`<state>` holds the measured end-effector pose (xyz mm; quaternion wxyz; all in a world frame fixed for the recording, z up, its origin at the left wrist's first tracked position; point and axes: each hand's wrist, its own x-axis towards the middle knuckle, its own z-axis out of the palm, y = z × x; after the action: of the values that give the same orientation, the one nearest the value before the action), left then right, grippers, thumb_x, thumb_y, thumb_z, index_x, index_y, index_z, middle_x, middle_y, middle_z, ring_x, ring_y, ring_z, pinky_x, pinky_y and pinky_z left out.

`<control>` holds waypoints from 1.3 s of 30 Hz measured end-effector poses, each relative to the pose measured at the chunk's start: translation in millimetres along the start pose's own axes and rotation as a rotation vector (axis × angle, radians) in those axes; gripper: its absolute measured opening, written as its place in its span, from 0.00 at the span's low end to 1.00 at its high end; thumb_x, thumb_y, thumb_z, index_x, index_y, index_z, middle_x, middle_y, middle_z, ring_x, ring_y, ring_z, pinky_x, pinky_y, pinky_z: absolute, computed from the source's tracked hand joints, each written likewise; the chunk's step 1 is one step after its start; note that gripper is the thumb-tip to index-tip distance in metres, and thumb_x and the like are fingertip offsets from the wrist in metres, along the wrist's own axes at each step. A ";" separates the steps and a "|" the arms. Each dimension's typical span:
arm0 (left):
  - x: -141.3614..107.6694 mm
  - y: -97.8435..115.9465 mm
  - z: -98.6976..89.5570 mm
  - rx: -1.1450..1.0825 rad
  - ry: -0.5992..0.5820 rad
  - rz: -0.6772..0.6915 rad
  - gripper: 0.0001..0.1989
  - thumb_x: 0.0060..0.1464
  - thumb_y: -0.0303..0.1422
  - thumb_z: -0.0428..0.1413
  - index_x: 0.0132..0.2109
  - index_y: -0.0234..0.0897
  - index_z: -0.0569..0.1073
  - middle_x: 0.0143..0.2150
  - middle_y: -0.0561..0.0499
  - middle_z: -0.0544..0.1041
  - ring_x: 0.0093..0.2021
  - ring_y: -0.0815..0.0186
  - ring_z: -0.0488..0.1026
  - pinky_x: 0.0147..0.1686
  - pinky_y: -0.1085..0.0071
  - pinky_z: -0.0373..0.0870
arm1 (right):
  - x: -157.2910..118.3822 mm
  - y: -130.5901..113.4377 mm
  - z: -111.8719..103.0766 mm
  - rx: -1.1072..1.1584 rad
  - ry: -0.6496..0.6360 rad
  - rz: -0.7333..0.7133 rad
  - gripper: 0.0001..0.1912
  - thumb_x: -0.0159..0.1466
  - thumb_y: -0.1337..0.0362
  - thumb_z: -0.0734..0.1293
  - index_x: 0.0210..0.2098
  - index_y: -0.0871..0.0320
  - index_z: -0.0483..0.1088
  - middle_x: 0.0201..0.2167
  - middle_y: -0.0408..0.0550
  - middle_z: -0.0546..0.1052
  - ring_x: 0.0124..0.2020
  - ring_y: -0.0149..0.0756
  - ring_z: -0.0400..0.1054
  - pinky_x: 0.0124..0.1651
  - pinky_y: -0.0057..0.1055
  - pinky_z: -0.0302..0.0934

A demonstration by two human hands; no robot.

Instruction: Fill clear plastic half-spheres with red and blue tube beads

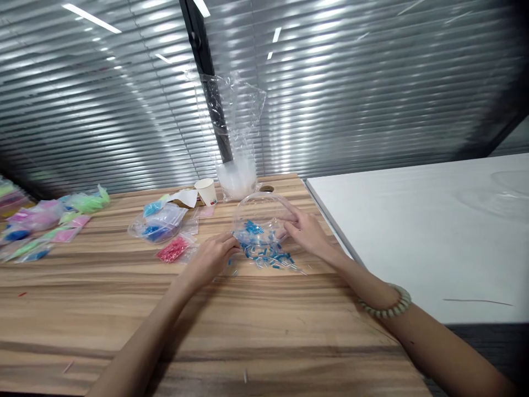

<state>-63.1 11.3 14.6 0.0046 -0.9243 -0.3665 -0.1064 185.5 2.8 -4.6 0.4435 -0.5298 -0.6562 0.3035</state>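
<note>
A clear plastic bowl [264, 203] is tilted on the wooden table, its opening towards me. My right hand [305, 230] grips its right side, thumb apart from the fingers. Short blue and clear tube pieces [268, 258] lie in the bowl and spill over the tabletop in front of it. At the bowl's lower left rim is my left hand [215, 255], palm down with the fingers curled together. Its fingertips are partly hidden, so what they pinch, if anything, does not show.
A bag of red pieces [172, 250] and a tub with blue pieces [159, 223] lie left of the bowl. Behind stand a paper cup [206, 192] and bagged stacked plastic cups [237, 176]. Colourful bags [49, 220] fill the far left; a white table [430, 237] adjoins on the right.
</note>
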 end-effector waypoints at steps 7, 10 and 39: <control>-0.1 -0.2 0.5 0.029 0.015 -0.008 0.11 0.60 0.27 0.45 0.37 0.35 0.72 0.36 0.47 0.75 0.35 0.64 0.71 0.33 0.71 0.65 | 0.4 0.2 -0.7 0.021 0.057 0.010 0.37 0.57 0.73 0.56 0.66 0.55 0.48 0.41 0.49 0.78 0.26 0.32 0.76 0.37 0.29 0.70; -0.5 -2.3 1.3 0.021 0.025 -0.011 0.10 0.60 0.28 0.45 0.36 0.35 0.72 0.35 0.47 0.75 0.35 0.64 0.71 0.34 0.70 0.65 | -0.4 -0.5 -0.8 0.035 0.070 0.009 0.37 0.57 0.74 0.56 0.66 0.57 0.47 0.38 0.49 0.79 0.27 0.33 0.76 0.36 0.30 0.70; 0.8 -1.1 1.0 0.081 0.014 -0.002 0.07 0.57 0.28 0.51 0.32 0.36 0.73 0.32 0.49 0.76 0.34 0.64 0.72 0.32 0.71 0.63 | -0.3 1.2 1.2 -0.026 0.057 -0.024 0.34 0.56 0.75 0.57 0.62 0.56 0.55 0.56 0.55 0.69 0.25 0.30 0.75 0.34 0.29 0.70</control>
<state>-63.1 12.8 13.7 0.0443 -0.9223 -0.3712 -0.0981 184.9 2.9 -6.2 0.4589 -0.5357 -0.6535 0.2744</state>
